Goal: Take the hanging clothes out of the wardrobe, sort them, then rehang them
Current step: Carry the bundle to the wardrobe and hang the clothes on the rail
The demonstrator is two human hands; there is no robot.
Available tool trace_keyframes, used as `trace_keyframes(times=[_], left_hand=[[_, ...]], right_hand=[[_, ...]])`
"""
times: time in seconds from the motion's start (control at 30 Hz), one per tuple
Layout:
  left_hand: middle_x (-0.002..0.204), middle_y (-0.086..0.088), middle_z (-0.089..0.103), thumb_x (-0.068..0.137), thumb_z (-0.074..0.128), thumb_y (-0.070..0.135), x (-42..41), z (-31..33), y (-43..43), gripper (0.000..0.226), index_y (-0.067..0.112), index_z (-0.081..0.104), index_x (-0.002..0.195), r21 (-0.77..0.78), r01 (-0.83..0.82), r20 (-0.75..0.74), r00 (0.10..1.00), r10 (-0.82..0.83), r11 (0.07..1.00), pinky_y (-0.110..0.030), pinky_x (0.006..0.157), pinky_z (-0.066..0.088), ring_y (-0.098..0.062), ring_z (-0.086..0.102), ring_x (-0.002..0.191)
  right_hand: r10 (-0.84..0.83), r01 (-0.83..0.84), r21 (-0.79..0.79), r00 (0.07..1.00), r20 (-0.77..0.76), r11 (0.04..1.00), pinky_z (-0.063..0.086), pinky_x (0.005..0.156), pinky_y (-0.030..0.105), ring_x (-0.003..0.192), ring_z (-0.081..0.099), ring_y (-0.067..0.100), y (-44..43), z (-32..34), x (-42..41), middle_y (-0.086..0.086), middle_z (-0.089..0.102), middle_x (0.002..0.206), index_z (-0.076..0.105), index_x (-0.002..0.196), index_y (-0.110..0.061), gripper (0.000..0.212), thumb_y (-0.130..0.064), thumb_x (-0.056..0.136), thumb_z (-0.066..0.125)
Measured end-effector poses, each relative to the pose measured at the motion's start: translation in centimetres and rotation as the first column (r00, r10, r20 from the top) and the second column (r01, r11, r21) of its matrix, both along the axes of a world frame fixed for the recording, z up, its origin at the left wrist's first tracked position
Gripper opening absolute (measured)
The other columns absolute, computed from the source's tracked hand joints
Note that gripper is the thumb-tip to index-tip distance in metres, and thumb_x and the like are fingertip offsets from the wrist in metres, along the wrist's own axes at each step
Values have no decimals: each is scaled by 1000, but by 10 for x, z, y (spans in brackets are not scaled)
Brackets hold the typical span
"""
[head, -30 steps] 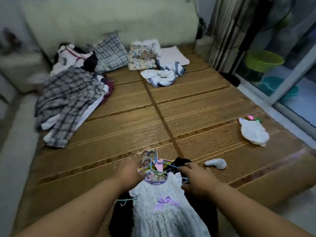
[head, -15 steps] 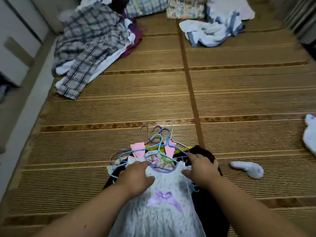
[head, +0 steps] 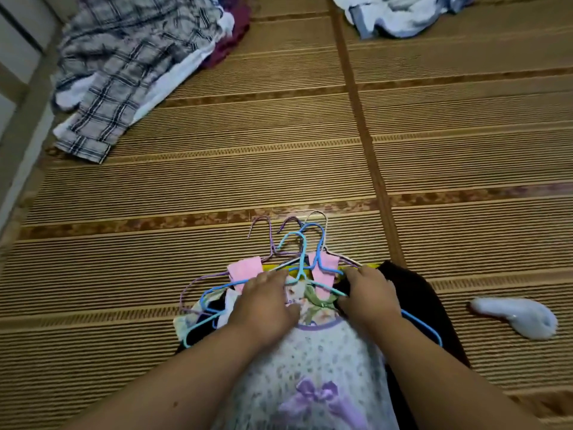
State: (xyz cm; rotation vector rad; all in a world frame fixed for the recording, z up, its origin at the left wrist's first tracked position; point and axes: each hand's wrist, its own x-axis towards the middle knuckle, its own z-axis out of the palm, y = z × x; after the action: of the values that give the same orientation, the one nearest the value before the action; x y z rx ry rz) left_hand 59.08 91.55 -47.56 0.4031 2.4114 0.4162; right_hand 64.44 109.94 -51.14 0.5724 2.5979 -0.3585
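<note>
At the far left, a heap of plaid clothes lies on the woven mat, with a maroon garment at its right edge. Near the bottom centre is the stack of hung clothes, lying flat on the mat with its bunch of wire hangers, purple, blue and white, hooks pointing away from the person. The left hand lies palm down on the stack's left shoulder, fingers fairly straight and touching a pink cloth. On top of the stack is a white dress with a purple bow. The right hand rests on the right shoulder, fingers curled down over the edge; whether they pinch a hanger or cloth I cannot tell. A black garment shows beneath it. Farther right a small white piece, perhaps a sock, lies alone, and white-and-blue clothes are bunched at the top edge.
</note>
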Motion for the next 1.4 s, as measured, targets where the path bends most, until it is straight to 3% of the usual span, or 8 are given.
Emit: trace_keyframes(times=[0.17,0.5,0.67,0.77,1.0,1.13,1.23,1.4], left_hand=[[146,-10,36,89,52,41,-5,16,17,76,12,16,150,22,-77,-15,997,78,997,-34,110,27,-29,31,134],[97,8,67,95,51,27,-15,65,44,7,27,57,97,413,-374,199,927,319,831,-25,80,45,-12,60,88],[77,-2,63,98,36,6,-23,75,36,28,25,51,83,481,-579,321,815,483,658,-32,66,52,-12,57,60],[78,-2,62,98,35,6,-28,64,24,29,26,50,85,466,-613,318,789,525,638,-33,58,50,-15,55,62],[79,0,62,99,36,9,-33,47,10,27,27,51,86,432,-639,291,766,573,636,-32,63,51,-14,55,60],[78,0,63,98,42,14,-37,49,5,19,22,58,100,437,-679,282,726,628,589,-34,64,52,-15,56,56],[103,-1,63,97,46,18,-37,52,3,28,11,59,120,379,-605,46,768,639,700,-28,81,42,-23,61,93],[111,-24,58,98,45,23,-36,68,14,33,-7,54,109,269,-640,-85,728,680,719,-38,84,38,-38,54,104]], right_hand=[[-119,84,-337,989,-84,938,39,65,30,89,62,26,4,30,12,2,64,82,44,74,-30,22,-21,79,63],[163,-245,-619,969,-186,746,39,77,20,83,55,1,-20,107,8,-3,66,94,61,122,-26,31,-24,95,48],[-45,-91,-623,979,-199,777,46,81,29,93,61,10,-14,89,-19,-5,67,101,67,112,-22,23,-24,92,55],[4,-32,-371,997,-77,928,42,94,30,117,52,26,2,47,-42,9,57,128,50,131,-15,41,-22,91,53],[34,3,-219,986,165,976,44,89,35,113,55,30,-9,-8,-66,7,61,123,56,123,-31,37,-48,91,45],[-27,43,-443,999,42,896,37,66,27,92,60,23,-5,18,-55,0,67,93,67,98,-27,17,-29,94,51],[-3,-4,-489,1000,-13,872,32,54,16,71,51,16,2,51,-41,-8,52,65,50,65,-28,30,-22,94,53],[-15,24,-633,1000,19,774,43,68,26,65,53,6,13,94,-16,6,62,72,61,72,-16,19,-19,91,59]])
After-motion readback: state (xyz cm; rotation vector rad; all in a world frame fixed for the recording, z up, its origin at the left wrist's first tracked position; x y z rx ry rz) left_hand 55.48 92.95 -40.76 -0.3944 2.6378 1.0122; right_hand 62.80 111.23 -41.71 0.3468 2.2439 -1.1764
